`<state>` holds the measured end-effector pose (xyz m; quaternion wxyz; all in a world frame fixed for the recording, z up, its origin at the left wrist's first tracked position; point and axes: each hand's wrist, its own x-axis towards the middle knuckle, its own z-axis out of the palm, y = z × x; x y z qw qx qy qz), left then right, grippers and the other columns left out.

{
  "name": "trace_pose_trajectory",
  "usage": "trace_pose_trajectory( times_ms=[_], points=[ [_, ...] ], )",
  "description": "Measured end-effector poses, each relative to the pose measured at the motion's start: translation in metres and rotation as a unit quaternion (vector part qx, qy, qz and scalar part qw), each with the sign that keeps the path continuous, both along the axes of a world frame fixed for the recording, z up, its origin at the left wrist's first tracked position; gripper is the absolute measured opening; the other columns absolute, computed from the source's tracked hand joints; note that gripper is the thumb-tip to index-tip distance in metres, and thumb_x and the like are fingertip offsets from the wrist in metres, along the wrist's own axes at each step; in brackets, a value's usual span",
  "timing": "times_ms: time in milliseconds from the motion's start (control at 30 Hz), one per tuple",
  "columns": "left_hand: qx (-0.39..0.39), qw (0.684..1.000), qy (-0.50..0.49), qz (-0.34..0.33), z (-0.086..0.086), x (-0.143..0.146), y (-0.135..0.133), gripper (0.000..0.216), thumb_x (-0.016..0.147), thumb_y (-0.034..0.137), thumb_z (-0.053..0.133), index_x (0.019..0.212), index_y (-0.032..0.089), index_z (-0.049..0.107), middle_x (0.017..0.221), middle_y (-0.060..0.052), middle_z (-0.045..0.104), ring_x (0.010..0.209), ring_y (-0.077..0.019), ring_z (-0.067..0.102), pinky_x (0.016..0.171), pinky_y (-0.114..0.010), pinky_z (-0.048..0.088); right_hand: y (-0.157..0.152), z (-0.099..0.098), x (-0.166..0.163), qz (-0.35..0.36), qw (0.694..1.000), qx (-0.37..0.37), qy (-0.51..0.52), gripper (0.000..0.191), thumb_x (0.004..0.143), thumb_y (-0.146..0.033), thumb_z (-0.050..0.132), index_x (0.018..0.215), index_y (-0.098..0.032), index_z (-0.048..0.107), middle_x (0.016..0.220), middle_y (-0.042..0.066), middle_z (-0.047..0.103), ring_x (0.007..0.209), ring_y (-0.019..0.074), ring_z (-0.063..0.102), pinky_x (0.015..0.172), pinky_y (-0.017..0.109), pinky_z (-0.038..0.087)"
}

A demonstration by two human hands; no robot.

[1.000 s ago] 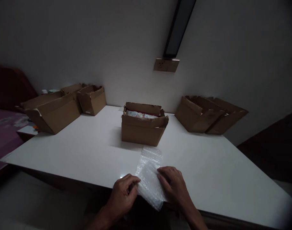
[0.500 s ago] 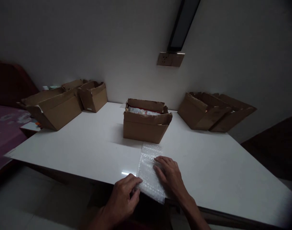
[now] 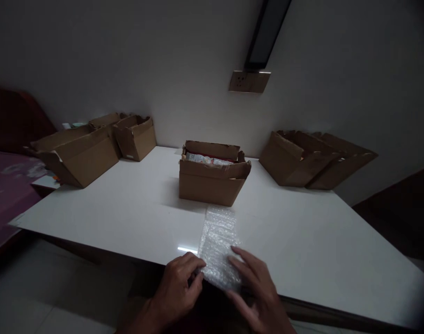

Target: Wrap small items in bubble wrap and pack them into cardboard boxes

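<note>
A sheet of clear bubble wrap (image 3: 217, 241) lies flat on the white table (image 3: 128, 208), its near end at the table's front edge. My left hand (image 3: 179, 287) pinches the sheet's near left corner, fingers curled. My right hand (image 3: 255, 290) rests with fingers stretched on the sheet's near right corner, partly off the table's edge. Just beyond the sheet stands an open cardboard box (image 3: 212, 178) with wrapped items inside.
Two open cardboard boxes (image 3: 90, 150) stand at the table's far left, and two more (image 3: 312, 160) lean at the far right by the wall. A wall socket (image 3: 248, 81) hangs above. A purple-covered bed (image 3: 6, 185) lies to the left.
My right hand slid forward over the bubble wrap, then drew back toward the near edge. The sheet now lies flatter on the table. The left hand kept its hold.
</note>
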<state>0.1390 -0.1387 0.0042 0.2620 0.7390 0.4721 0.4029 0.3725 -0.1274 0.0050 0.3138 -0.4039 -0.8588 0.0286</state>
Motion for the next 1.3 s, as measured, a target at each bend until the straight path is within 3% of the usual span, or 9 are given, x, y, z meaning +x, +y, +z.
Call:
trace_pose_trajectory(
  times_ms=[100,233,400,500,567,667,767,1033,1300],
  points=[
    [0.006,1.000,0.017,0.006,0.002,0.000,-0.001,0.018,0.084,0.012,0.053,0.093,0.019,0.066,0.078,-0.003,0.067,0.072,-0.0168,0.062,0.069,-0.028,0.048,-0.001,-0.011,-0.008,0.057,0.997,0.023,-0.048,0.054,0.084,-0.025,0.067,0.136,-0.022,0.052,0.138,0.011,0.059,0.127,0.0283,0.052,0.097,0.042,0.047],
    [0.010,1.000,0.012,-0.007,0.005,-0.003,-0.002,0.018,0.081,0.014,0.059,0.096,0.019,0.066,0.078,-0.002,0.065,0.072,-0.0166,0.061,0.068,-0.028,0.050,0.004,-0.019,-0.016,0.048,0.997,0.053,-0.024,0.039,0.087,-0.012,0.058,0.125,-0.022,0.060,0.129,0.010,0.066,0.120,0.0250,0.057,0.094,0.042,0.048],
    [0.015,0.999,0.009,-0.040,0.006,-0.009,-0.004,0.046,0.070,0.008,0.065,0.114,0.022,0.061,0.127,-0.010,0.058,0.110,-0.0231,0.061,0.094,-0.036,0.053,0.008,-0.013,-0.018,0.056,0.998,0.040,0.003,0.034,0.089,-0.011,0.057,0.121,-0.023,0.062,0.124,0.008,0.069,0.116,0.0233,0.060,0.090,0.040,0.051],
    [0.017,0.999,0.032,-0.040,0.004,-0.011,-0.006,0.050,0.069,0.007,0.065,0.116,0.023,0.060,0.138,-0.011,0.052,0.113,-0.0238,0.060,0.098,-0.039,0.052,0.008,-0.010,-0.018,0.060,0.997,0.040,0.024,0.031,0.090,-0.013,0.058,0.118,-0.024,0.063,0.120,0.007,0.070,0.114,0.0231,0.062,0.089,0.040,0.052],
    [0.029,0.998,0.033,-0.035,0.003,-0.011,-0.006,0.044,0.073,0.006,0.063,0.114,0.022,0.061,0.133,-0.011,0.057,0.112,-0.0236,0.061,0.096,-0.038,0.052,0.009,-0.009,-0.018,0.063,0.997,0.036,0.039,0.028,0.091,-0.015,0.058,0.116,-0.024,0.064,0.118,0.007,0.071,0.113,0.0231,0.063,0.088,0.040,0.053],
    [0.045,0.998,0.022,-0.043,0.002,-0.010,-0.003,0.025,0.081,0.007,0.057,0.102,0.020,0.064,0.103,-0.007,0.069,0.095,-0.0205,0.064,0.083,-0.034,0.053,0.009,-0.008,-0.019,0.070,0.995,0.017,0.066,0.024,0.091,-0.017,0.059,0.112,-0.025,0.066,0.111,0.006,0.073,0.108,0.0232,0.065,0.087,0.040,0.055],
    [0.032,0.999,0.005,-0.027,0.001,-0.009,0.001,0.014,0.085,0.010,0.056,0.090,0.019,0.065,0.081,-0.003,0.069,0.079,-0.0179,0.063,0.071,-0.030,0.050,0.007,-0.008,-0.019,0.056,0.992,-0.018,0.110,0.019,0.091,-0.019,0.061,0.108,-0.025,0.067,0.104,0.005,0.074,0.101,0.0218,0.067,0.083,0.036,0.057],
    [-0.003,1.000,0.001,0.017,0.000,-0.007,0.005,0.012,0.086,0.013,0.056,0.088,0.019,0.067,0.081,-0.003,0.070,0.077,-0.0174,0.065,0.070,-0.028,0.048,0.006,-0.015,-0.017,-0.037,0.986,-0.023,0.161,0.010,0.091,-0.028,0.066,0.101,-0.026,0.067,0.091,0.003,0.071,0.088,0.0196,0.066,0.074,0.032,0.057],
    [-0.013,0.999,0.023,0.032,-0.001,-0.005,0.007,0.013,0.085,0.013,0.056,0.087,0.019,0.067,0.080,-0.003,0.071,0.074,-0.0175,0.065,0.068,-0.028,0.049,0.005,-0.016,-0.015,-0.053,0.989,0.106,0.093,0.018,0.092,-0.021,0.061,0.110,-0.020,0.064,0.098,0.007,0.071,0.093,0.0222,0.065,0.080,0.037,0.051]
  ],
)
